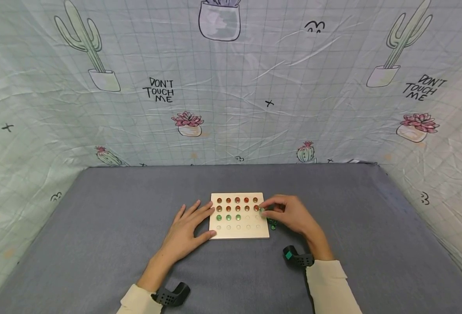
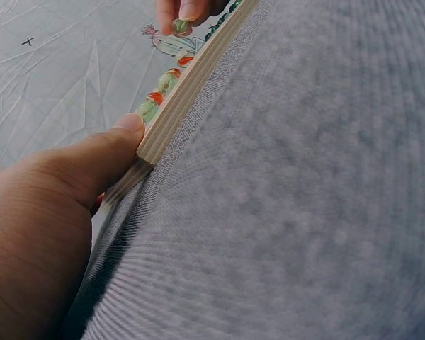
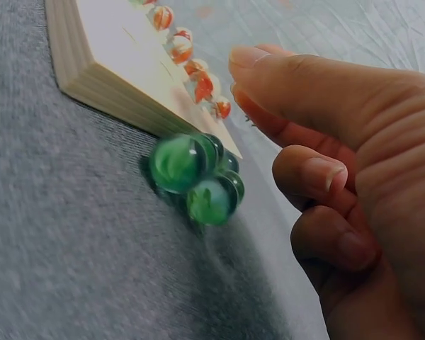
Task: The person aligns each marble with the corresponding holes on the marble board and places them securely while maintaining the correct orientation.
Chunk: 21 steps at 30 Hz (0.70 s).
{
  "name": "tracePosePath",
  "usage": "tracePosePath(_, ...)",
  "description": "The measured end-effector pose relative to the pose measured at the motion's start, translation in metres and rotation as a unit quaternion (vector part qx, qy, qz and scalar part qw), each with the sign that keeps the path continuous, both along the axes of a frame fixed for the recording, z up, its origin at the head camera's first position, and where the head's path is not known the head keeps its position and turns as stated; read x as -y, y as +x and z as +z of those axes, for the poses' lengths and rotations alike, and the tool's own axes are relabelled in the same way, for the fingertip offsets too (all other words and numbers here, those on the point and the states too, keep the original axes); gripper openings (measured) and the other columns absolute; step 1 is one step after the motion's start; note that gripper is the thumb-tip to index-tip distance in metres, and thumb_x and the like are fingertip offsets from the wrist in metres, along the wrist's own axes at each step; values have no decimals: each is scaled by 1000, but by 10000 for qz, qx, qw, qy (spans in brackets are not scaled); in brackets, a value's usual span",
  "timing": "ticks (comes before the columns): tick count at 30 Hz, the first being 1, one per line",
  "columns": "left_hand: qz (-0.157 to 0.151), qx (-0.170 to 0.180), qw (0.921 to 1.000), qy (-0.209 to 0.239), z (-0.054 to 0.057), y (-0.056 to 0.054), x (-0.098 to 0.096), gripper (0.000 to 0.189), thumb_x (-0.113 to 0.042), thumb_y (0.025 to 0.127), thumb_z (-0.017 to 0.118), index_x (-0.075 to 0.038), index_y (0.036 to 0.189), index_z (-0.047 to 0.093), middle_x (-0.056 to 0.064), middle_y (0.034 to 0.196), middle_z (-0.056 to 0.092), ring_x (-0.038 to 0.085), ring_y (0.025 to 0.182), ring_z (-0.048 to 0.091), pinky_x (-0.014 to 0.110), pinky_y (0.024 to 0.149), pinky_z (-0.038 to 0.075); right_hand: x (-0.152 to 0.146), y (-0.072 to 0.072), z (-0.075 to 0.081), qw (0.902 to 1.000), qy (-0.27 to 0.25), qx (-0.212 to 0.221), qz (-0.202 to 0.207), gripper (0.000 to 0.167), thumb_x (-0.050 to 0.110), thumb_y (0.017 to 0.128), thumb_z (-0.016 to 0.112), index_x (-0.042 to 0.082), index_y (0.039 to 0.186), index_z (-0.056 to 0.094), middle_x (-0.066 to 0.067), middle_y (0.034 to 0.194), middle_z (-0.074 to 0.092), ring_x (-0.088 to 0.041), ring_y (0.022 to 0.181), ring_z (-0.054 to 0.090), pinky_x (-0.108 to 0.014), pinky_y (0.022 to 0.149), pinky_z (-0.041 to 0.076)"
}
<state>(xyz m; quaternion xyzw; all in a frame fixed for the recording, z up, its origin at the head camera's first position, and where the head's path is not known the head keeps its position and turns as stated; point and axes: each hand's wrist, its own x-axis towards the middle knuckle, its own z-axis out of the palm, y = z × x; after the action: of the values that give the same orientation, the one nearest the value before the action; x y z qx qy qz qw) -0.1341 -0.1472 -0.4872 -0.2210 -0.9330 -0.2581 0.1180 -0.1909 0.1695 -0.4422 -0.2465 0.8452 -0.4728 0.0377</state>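
Observation:
A pale wooden board (image 1: 239, 234) with rows of round hollows lies on the grey cloth. Orange-red marbles (image 1: 237, 200) fill its two far rows, and three green marbles (image 1: 229, 217) sit at the left of the third row. My left hand (image 1: 181, 237) rests at the board's left side, fingers spread, with the thumb (image 2: 131, 124) against the near corner. Between thumb and fingertips, my right hand (image 1: 291, 213) pinches a green marble (image 2: 180, 26) over the board's right edge. In the right wrist view, that marble is hidden behind the fingers.
Several loose green marbles (image 3: 178, 163) cluster on the cloth (image 1: 137, 196) just beside the board's right edge, under the right hand. A patterned fabric sheet (image 1: 231, 87) hangs behind and along both sides.

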Motion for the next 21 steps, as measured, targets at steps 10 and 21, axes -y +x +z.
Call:
tracePosePath(10, -13, 28, 10000, -10, 1, -1, 1, 65, -49, 87, 64, -17, 142, 50, -2, 148, 41, 28, 139, 30, 56, 113, 9, 9, -8, -13, 9996, -8, -279, 2, 14, 15, 82, 78, 14, 96, 76, 2, 62, 45, -11, 52, 35, -23, 50, 32)
tracePosePath(21, -10, 98, 10000, 2, 2, -2, 1, 65, -50, 87, 64, -18, 142, 50, -3, 148, 41, 29, 139, 30, 57, 113, 9, 19, -10, -21, 9978, -27, -633, 182, 13, 16, 80, 79, 21, 92, 76, 2, 60, 43, -7, 51, 33, -22, 48, 31)
